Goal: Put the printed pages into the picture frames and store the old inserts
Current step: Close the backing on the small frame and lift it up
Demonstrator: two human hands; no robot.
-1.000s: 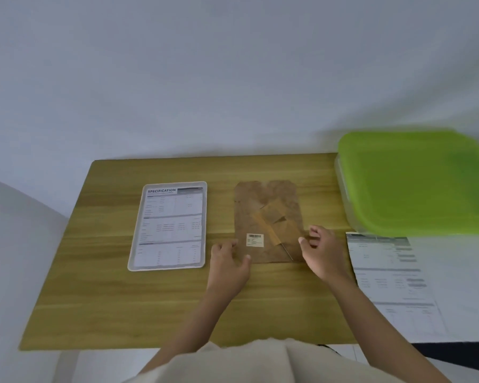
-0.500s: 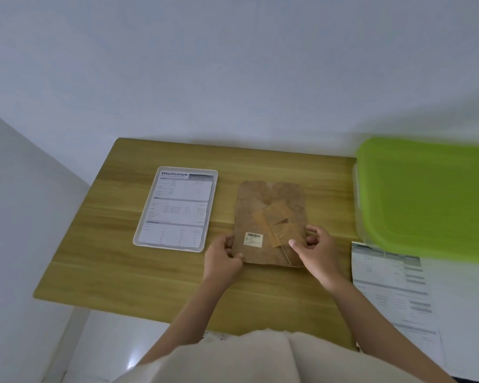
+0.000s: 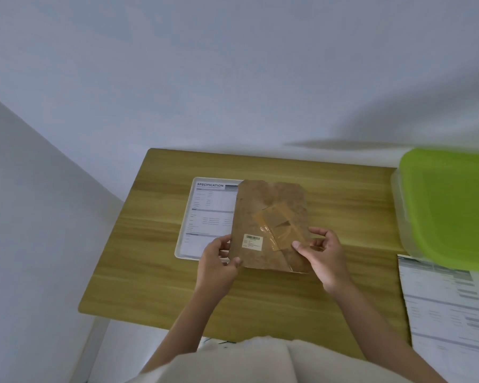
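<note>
Both hands' grip (image 3: 271,255), brown fibreboard frame back (image 3: 268,217)

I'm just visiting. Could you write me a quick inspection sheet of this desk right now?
Surface: wooden table, bare at the near left.
Job's things: brown frame back held face down and raised at its near edge, overlapping the white frame with a Specification page; printed pages at right.
Clutter: green-lidded box.
Hands: left hand and right hand grip the back's lower corners.
Cables: nothing seen.
Surroundings: plain white wall.

Frame back (image 3: 270,217) overlaps framed page (image 3: 209,214); box (image 3: 451,205) right.
</note>
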